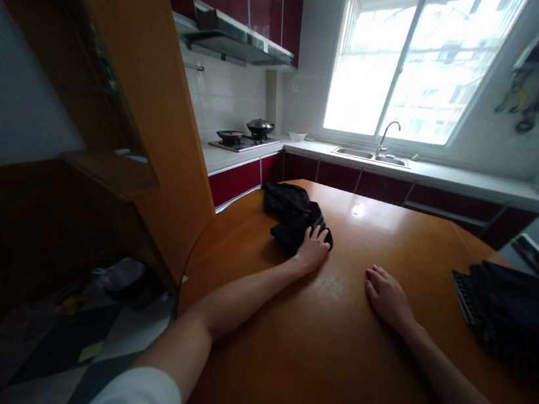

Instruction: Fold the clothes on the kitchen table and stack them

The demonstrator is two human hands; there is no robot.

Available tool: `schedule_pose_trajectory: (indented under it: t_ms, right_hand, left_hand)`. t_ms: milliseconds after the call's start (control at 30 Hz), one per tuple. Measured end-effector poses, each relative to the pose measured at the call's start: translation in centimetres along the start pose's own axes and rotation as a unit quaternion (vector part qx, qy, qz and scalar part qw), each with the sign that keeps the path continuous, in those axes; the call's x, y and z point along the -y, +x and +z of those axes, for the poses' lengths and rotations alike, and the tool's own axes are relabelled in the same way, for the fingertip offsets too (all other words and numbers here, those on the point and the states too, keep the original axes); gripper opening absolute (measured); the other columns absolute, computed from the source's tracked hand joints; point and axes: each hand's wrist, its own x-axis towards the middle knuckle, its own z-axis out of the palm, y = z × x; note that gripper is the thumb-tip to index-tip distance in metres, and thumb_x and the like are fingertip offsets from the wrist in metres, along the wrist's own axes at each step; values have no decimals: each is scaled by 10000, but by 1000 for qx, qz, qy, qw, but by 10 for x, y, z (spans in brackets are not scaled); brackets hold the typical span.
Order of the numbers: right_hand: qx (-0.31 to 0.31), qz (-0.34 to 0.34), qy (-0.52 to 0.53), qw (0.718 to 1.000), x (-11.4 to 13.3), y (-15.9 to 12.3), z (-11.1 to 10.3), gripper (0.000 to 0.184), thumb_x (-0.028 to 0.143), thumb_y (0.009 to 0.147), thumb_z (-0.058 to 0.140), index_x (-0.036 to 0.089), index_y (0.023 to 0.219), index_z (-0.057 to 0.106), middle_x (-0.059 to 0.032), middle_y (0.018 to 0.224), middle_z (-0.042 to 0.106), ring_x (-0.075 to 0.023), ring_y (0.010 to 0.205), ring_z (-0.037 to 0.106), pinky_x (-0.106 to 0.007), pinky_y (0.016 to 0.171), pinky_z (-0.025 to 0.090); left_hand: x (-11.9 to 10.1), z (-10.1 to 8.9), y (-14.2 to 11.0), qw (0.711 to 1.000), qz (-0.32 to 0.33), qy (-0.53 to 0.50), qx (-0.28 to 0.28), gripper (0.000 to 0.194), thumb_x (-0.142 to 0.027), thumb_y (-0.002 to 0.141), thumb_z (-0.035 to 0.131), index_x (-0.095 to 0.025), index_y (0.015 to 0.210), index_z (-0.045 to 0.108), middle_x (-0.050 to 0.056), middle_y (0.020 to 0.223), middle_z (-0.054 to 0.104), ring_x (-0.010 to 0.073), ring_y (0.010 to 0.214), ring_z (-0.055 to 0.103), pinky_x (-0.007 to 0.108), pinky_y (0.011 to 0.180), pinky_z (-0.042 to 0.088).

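The left grip point(313, 251) has its fingers spread over the near right end of the black cloth point(292, 213); whether they pinch the fabric or only press on it, I cannot tell. The right grip point(386, 297) is released, palm down with loosely bent fingers on the surface point(322, 368), apart from the cloth and holding nothing visible.

The cloth lies bunched and creased towards the surface's far left edge, its far end close to that edge. Light, flat finger pressure suits such limp fabric best: pressing hard would likely trap folds, while spread fingertips can find a hem or loose corner. With one palm anchoring an end, the other can work the creases outward without dragging the whole bundle. The dark layers hide their own seams, so feeling for the edges seems surer than looking.

On the left, the surface's edge curves in beside the wooden partition point(178, 143), which leaves the left elbow less room to swing outward. The roomier side is the middle, where bare wood runs from the cloth across to the dark folded stack point(523, 308) by the right edge. Movements towards the near edge also have space, between the two forearms; wide sweeps rightward risk nudging the stack.
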Motion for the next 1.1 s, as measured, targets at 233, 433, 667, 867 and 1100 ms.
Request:
schedule_pose_trajectory:
  t_ms: [233,433,667,867,1100]
  right_hand:
    - [-52,42,120,991,11,6,-6,507,376,985,377,153,1403,560,-161,1325,646,-282,1245,595,-452,1086,449]
    - [-85,-41,142,985,19,6,-8,493,377,999,373,201,1425,551,-122,1502,501,-247,1409,428,-448,1178,349]
    - [19,-77,67,995,25,2,-11,406,350,992,450,225,1308,673,-87,1399,613,-265,1311,523,-457,1152,371]
    - [13,-66,73,995,27,4,-14,382,320,977,483,217,1281,689,-99,1364,628,-265,1277,539,-432,1120,398]
    - [-32,-42,37,998,28,1,-10,323,321,966,540,194,1206,716,-130,1246,632,-285,1182,550,-430,1049,440]
  left_hand:
    - [-26,9,-19,974,185,-106,78,328,-145,1006,451,-236,1274,617,70,1429,602,198,1383,499,404,1184,297]
    - [-60,-10,-39,957,253,-135,52,308,-363,1002,560,-208,1261,618,124,1466,560,263,1400,477,406,1154,345]
    - [1,-46,-6,970,55,-235,25,318,-358,1049,429,-242,1084,723,40,1178,725,192,1134,650,282,1038,449]
    - [92,-25,-3,930,-317,-181,-34,280,-271,998,510,-190,1207,677,111,1299,654,236,1221,596,316,1074,427]
    - [121,-13,-7,882,-423,-207,12,458,-451,1003,500,-128,1312,596,216,1324,632,322,1267,587,367,999,458]
